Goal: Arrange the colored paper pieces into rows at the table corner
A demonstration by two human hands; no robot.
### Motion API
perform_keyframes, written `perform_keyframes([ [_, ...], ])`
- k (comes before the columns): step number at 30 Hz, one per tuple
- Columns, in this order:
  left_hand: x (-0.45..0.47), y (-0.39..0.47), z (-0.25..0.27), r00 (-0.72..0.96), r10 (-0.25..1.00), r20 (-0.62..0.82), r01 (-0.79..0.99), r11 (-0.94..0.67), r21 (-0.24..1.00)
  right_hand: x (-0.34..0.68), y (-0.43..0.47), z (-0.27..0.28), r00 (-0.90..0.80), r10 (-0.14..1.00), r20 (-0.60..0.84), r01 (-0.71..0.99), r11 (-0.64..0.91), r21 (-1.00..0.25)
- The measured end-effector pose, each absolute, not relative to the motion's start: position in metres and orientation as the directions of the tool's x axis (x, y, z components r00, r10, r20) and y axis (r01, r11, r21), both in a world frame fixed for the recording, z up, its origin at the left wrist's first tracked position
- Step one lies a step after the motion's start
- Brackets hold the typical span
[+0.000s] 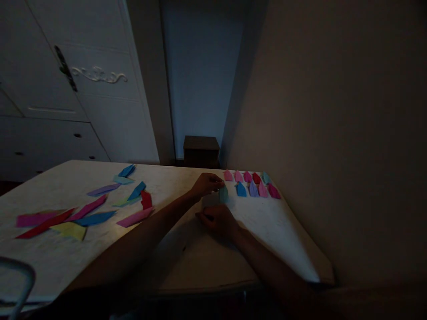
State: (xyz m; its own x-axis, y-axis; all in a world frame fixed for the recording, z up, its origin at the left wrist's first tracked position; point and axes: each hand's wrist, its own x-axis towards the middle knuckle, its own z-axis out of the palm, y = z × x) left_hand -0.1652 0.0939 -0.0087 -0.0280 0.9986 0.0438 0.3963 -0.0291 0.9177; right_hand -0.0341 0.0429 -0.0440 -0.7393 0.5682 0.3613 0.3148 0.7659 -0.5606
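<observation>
My left hand (207,185) reaches over the table with its fingers pinched at the top of a green folded paper piece (223,194). Whether that piece is lifted or rests on the table I cannot tell. Nearer to me, my right hand (220,221) is curled closed just above the tabletop, its fingertips pointing left; anything inside it is hidden. Right of the green piece stand two rows of small folded paper shapes, among them a blue one (240,190), a lilac one (253,189) and a dark pink one (274,191).
On the left of the white table (187,271) lie several folded paper strips, including a yellow one (70,230), a red one (46,223) and a blue one (95,218). A wall (320,133) borders the right side. A curved metal bar (28,269) shows at lower left.
</observation>
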Motion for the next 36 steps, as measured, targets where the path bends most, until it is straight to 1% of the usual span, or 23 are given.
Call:
perform_keyframes([
  [4, -0.151, 0.114, -0.016, -0.015, 0.993, 0.113, 0.574, -0.084, 0.815, -0.033, 0.043, -0.043, -0.726, 0.585, 0.363, 0.29, 0.737, -0.61],
  [11, -0.145, 0.131, -0.026, -0.049, 0.984, 0.17, 0.688, -0.09, 0.72, -0.032, 0.044, -0.043, -0.728, 0.589, 0.352, 0.264, 0.714, -0.649],
  [15, -0.14, 0.128, -0.03, -0.064, 0.978, 0.196, 0.722, -0.091, 0.686, -0.031, 0.044, -0.043, -0.736, 0.582, 0.345, 0.248, 0.706, -0.664],
  [17, -0.14, 0.124, -0.032, -0.064, 0.974, 0.219, 0.731, -0.104, 0.675, -0.031, 0.043, -0.043, -0.726, 0.598, 0.339, 0.261, 0.697, -0.668],
  [19, -0.142, 0.12, -0.035, -0.033, 0.961, 0.273, 0.743, -0.159, 0.65, -0.031, 0.043, -0.043, -0.711, 0.618, 0.337, 0.285, 0.69, -0.665],
  [22, -0.148, 0.111, -0.039, 0.1, 0.933, 0.345, 0.763, -0.295, 0.576, -0.031, 0.043, -0.045, -0.707, 0.621, 0.34, 0.301, 0.699, -0.649],
  [25, -0.153, 0.105, -0.04, 0.248, 0.914, 0.321, 0.757, -0.389, 0.525, -0.031, 0.044, -0.046, -0.71, 0.616, 0.342, 0.3, 0.704, -0.644],
  [28, -0.153, 0.105, -0.04, 0.318, 0.911, 0.263, 0.765, -0.41, 0.496, -0.031, 0.044, -0.047, -0.704, 0.626, 0.335, 0.316, 0.699, -0.642],
  [32, -0.148, 0.108, -0.04, 0.288, 0.93, 0.228, 0.829, -0.361, 0.426, -0.031, 0.044, -0.048, -0.704, 0.633, 0.322, 0.328, 0.691, -0.644],
  [36, -0.144, 0.107, -0.039, 0.257, 0.939, 0.227, 0.845, -0.332, 0.42, -0.031, 0.044, -0.047, -0.701, 0.631, 0.333, 0.314, 0.691, -0.651],
])
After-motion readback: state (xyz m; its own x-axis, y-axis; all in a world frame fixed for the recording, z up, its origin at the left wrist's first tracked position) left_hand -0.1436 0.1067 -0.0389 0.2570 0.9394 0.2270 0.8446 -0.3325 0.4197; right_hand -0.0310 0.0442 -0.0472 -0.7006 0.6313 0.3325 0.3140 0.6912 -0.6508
